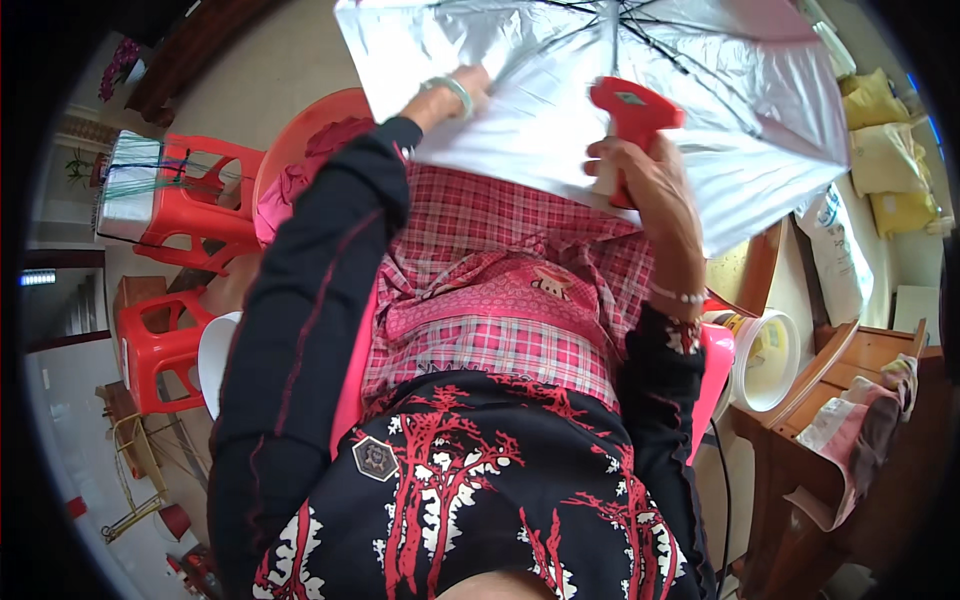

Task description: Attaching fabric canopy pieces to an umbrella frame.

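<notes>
An open umbrella (540,130) lies across my lap with its silver inside facing up and its dark ribs and shaft at the top of the view. My right hand (650,175) is closed round the pale handle of a red pistol-shaped tool (640,108), held over the canopy near its close edge. The tool's exact kind does not show. My left hand (468,92), with a pale green bangle at the wrist, is at the umbrella's left part. Its fingers are blurred and partly hidden, so their grip cannot be made out. A pink checked apron (500,270) covers my lap.
Left of me are a round red basin (325,110) with pink cloth and red plastic stools (165,350); one bears a white box wound with green string. On the right stand a white bucket (768,360), a wooden bench (800,425) with cloths, and yellow bags (890,160).
</notes>
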Available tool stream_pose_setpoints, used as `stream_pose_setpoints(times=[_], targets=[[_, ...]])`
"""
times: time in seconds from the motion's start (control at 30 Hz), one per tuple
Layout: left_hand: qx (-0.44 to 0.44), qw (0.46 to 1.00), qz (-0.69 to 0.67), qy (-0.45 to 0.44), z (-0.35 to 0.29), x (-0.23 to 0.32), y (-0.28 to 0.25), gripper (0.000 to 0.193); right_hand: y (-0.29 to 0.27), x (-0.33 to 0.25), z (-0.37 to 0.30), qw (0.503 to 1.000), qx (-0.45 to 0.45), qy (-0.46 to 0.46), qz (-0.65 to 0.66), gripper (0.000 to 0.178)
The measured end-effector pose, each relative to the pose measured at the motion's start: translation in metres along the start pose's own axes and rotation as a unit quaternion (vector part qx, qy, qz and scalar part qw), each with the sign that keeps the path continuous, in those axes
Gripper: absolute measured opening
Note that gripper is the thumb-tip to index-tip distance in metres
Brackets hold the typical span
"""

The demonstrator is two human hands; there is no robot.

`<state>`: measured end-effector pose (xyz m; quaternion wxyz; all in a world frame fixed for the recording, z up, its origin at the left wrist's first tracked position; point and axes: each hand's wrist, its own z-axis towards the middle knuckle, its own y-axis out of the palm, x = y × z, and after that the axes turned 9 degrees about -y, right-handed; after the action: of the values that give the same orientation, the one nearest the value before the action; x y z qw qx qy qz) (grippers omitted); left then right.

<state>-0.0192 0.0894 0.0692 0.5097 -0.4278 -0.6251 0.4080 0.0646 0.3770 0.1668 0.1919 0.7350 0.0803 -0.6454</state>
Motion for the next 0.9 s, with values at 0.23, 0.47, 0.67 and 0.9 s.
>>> stream_pose_setpoints(times=[0.23,0.47,0.67,0.9], targets=[[-0.024,0.996,0.078,-0.02,-0.002,0.048,-0.02,0.025,-0.033,0.02,0.012,0.934,0.068,-0.071,-0.344,0.029],[0.154,0.979,-0.026,-0.135,-0.034,0.092,0.072,0.02,-0.004,0.067,0.032,0.997,0.039,0.057,-0.041,0.024],[0.045,0.98,-0.114,-0.155,-0.044,0.109,0.081,0.019,0.005,0.105,0.044,0.991,0.099,0.081,0.023,0.022],[0.133,0.959,-0.224,-0.114,-0.04,0.091,0.112,0.02,0.014,0.108,0.036,0.985,0.126,0.114,0.022,0.023]])
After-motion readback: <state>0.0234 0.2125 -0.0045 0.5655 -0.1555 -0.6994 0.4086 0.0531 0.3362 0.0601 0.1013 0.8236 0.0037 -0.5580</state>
